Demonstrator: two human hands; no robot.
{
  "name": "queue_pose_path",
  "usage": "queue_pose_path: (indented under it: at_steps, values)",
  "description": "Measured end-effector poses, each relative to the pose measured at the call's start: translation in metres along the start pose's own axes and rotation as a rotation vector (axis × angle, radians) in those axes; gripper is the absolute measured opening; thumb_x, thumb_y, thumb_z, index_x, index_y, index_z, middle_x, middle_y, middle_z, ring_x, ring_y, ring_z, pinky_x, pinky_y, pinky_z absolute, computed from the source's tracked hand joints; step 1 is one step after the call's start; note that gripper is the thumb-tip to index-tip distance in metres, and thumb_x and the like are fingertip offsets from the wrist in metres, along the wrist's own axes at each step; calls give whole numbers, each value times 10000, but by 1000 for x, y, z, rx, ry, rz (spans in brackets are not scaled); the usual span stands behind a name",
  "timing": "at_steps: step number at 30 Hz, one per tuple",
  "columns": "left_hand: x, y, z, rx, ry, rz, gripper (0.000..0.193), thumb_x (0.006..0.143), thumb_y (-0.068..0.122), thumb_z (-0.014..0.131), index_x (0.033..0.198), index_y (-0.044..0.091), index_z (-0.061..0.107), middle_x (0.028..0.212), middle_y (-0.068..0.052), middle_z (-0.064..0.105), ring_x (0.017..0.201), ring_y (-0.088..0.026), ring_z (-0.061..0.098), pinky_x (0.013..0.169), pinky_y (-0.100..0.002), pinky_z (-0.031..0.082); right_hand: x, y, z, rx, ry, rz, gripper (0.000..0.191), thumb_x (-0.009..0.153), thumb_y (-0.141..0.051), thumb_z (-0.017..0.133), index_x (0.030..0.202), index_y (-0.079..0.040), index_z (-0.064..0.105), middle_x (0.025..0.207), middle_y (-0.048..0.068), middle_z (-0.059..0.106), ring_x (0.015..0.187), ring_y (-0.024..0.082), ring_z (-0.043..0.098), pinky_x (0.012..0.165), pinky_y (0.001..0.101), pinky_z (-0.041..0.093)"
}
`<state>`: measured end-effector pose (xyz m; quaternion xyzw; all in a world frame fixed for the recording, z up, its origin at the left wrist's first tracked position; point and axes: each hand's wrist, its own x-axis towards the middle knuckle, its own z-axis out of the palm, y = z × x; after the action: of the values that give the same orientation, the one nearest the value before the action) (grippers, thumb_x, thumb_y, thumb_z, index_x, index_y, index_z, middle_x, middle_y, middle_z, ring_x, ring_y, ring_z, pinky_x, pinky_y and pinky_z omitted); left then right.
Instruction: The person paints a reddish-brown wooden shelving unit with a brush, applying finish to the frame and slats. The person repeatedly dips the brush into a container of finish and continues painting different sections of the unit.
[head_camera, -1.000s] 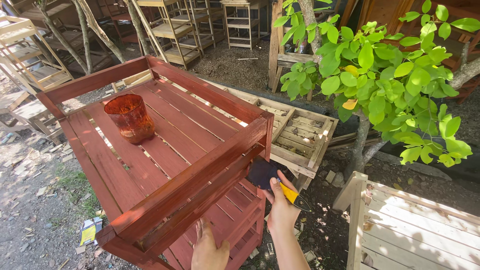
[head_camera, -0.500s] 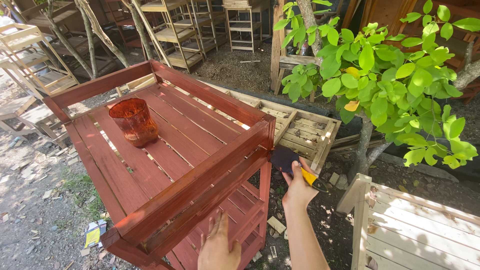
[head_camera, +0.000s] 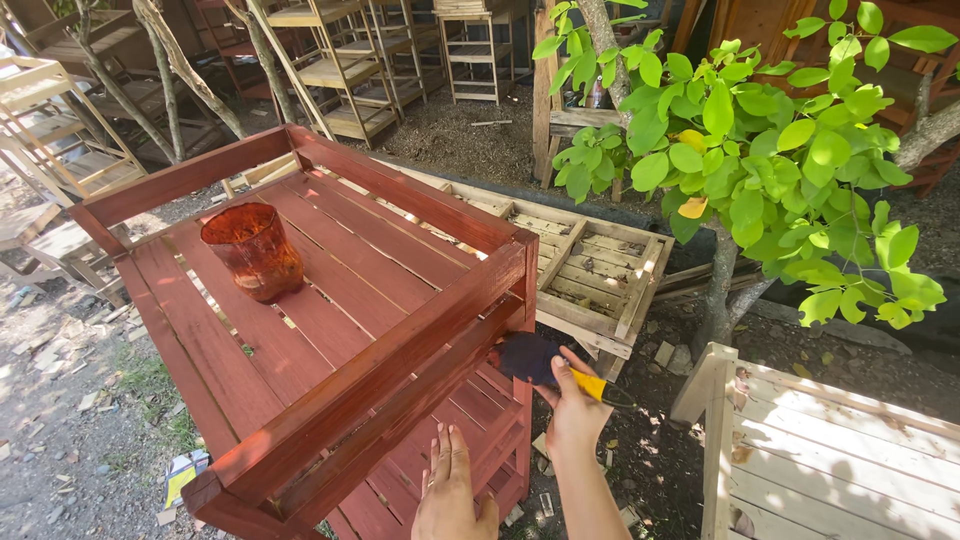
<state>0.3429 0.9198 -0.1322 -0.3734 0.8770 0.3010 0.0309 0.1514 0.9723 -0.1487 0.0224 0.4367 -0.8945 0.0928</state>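
Paintbrush (head_camera: 540, 362) at 5 o'clock, right hand (head_camera: 575, 410) clamped on its yellow handle, dark head against the red-stained shelf unit (head_camera: 400, 340) rail end. Left hand (head_camera: 452, 490) flat, fingers together, on the lower slats. Keep strokes along the grain, probably light load. Count: one brush, one stain container (head_camera: 252, 250), two hands

The right hand (head_camera: 575, 415) is gripping a yellow-handled paintbrush (head_camera: 545, 362), its dark bristles pressing against the corner post of the red-stained wooden rack (head_camera: 400, 340). The left hand (head_camera: 452, 495) is resting flat on a lower shelf, just beside the right wrist. Up and left of both hands, a stain-coated container (head_camera: 252, 250) is standing on the top slats.
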Motion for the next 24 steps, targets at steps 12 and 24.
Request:
queue_pose_path:
  at_steps: [12,24]
  values:
    - [8,-18,8,51,-47,-33,1081,829,236,698,1592,29,-39,1706,-182,-44,1591,-357,1,1257,-583,190,38,-23,23,65,133,-81,276,887,-61,754,1156,-7,726,1122,99,720,970,196,715,761,384,655]
    - [3,-40,10,47,-36,-31,1081,823,228,690,1585,-1,-41,1698,-210,-36,1585,-375,-3,1253,-587,193,15,-21,39,138,146,-57,341,897,-86,741,1233,-54,689,1250,102,680,1110,228,700,891,414,655]
